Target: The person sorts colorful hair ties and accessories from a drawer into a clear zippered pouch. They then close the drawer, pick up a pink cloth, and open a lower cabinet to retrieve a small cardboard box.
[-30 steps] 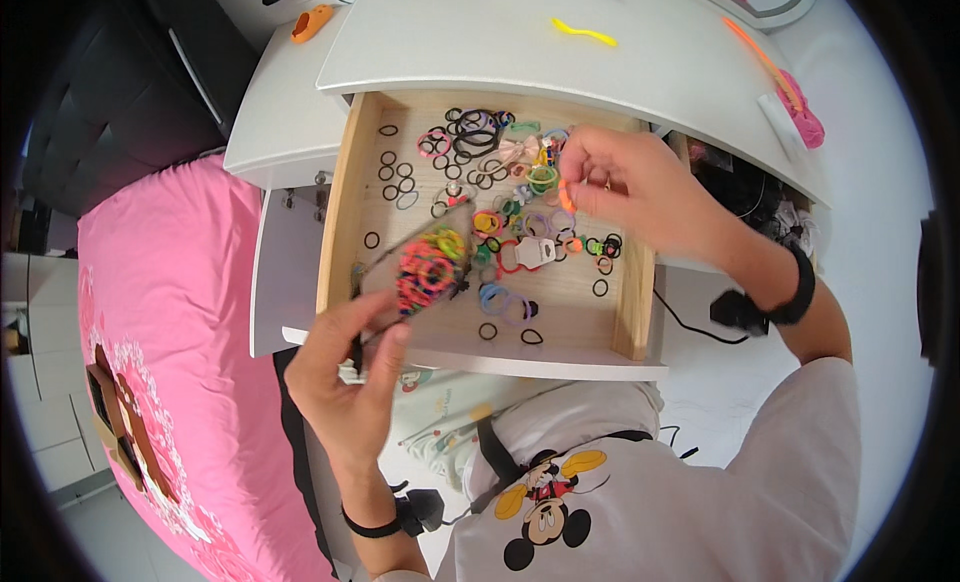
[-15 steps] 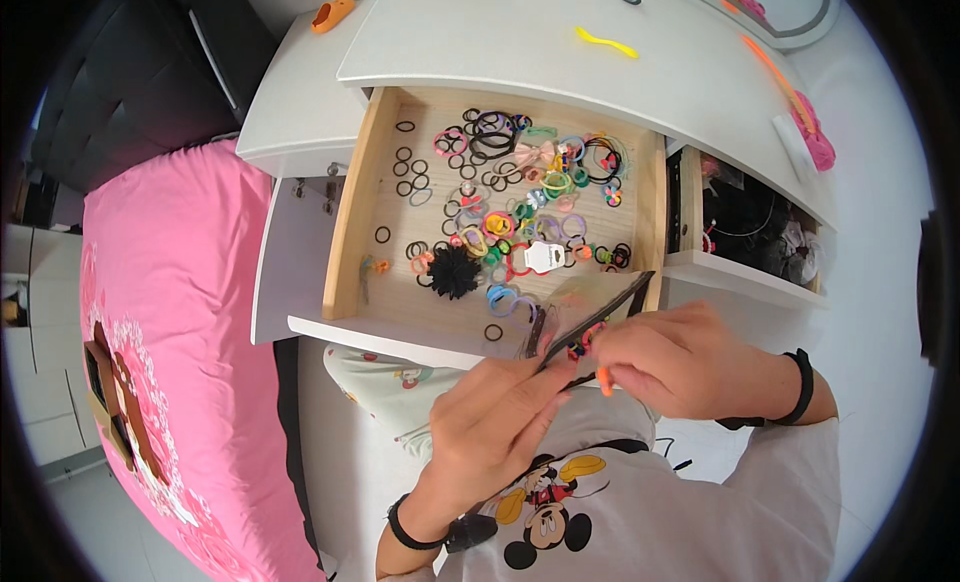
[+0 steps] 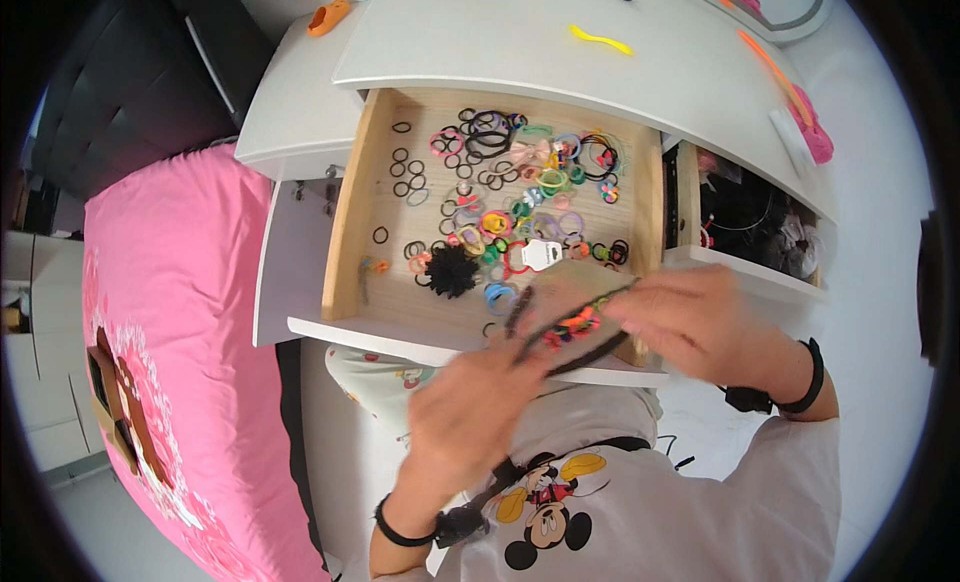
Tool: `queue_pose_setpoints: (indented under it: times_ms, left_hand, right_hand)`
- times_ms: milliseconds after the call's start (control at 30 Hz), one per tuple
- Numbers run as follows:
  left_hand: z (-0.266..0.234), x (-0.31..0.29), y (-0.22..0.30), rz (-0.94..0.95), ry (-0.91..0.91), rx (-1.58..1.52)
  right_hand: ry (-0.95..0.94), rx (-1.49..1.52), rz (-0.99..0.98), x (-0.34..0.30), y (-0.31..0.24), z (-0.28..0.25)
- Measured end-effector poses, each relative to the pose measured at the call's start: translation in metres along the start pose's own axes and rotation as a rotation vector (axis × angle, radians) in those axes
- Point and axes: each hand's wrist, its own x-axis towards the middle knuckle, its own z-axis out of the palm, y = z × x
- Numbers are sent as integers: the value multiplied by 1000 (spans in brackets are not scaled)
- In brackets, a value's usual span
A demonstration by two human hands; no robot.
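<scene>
Over the front right part of the open drawer (image 3: 345, 212), both hands are at a see-through pouch with dark edging (image 3: 577, 279). My left hand (image 3: 465, 412) is closed on its near left edge. My right hand (image 3: 690, 317), smeared by motion, pinches its right end. Colourful hair ties (image 3: 575, 327) show at the pouch's mouth between the hands; whether they lie fully inside I cannot tell. In the drawer, past the pouch, lie many loose hair ties, a black fluffy scrunchie (image 3: 452, 271), a pink bow (image 3: 530, 152) and a white card tag (image 3: 541, 255).
A second open drawer (image 3: 750, 217) at the right holds dark items. On the white dresser top (image 3: 460, 32) are a yellow plastic spoon-like piece (image 3: 600, 40) and a pink-and-orange item (image 3: 815, 137). An orange shoe (image 3: 328, 18) sits at far left; a pink bed (image 3: 190, 282) stands left.
My right hand has moved up and right to the pouch's end, and the orange piece below its fingers no longer shows there. The pouch's mouth is wider, with more of the colourful hair ties visible.
</scene>
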Motion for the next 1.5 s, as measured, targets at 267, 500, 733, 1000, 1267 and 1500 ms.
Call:
queue_pose_setpoints:
  times_ms: [267, 500, 733, 1000, 1267, 1500]
  left_hand:
    - [-33, -2, -44, -278, 280, -3]
    - [-45, -3, -76, -338, 425, -48]
    - [-65, -15, -89, -391, 335, 39]
    - [-65, -26, -95, -508, 451, -47]
    - [-61, -13, -95, -467, 674, -28]
    - [-59, -18, -103, -411, 656, -75]
  right_hand:
    - [-22, 369, 498, 24, 39, -33]
    - [8, -38, 313, 28, 81, -22]
    - [-190, -128, 204, 23, 102, -7]
    - [-414, -149, 237, 49, 87, 8]
    - [-312, -196, 136, 68, 99, 32]
    - [-552, -238, 7, 81, 80, 50]
